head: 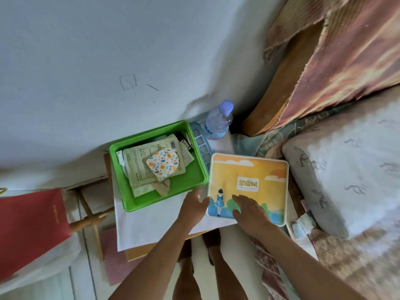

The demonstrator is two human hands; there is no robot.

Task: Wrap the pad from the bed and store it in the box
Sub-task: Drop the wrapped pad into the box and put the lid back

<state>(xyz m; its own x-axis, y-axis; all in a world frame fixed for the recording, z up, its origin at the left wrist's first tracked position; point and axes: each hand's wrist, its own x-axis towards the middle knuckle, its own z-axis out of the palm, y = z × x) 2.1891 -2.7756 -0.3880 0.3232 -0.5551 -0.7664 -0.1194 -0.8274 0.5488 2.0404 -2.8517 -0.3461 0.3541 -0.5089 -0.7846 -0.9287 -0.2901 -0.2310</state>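
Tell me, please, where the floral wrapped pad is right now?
In the head view, the floral wrapped pad lies left of centre inside the green box, on top of the paper packets, left of the yellow lid.

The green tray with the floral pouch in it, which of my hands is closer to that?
Left. Your left hand sits just off the green tray's near right corner; your right hand lies farther right, flat on the illustrated lid.

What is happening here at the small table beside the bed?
A person stands at the bedside table. The left hand touches the left edge of a square illustrated box lid and the right hand lies flat on it. Beside it, the green box holds a floral-wrapped pad on some packets.
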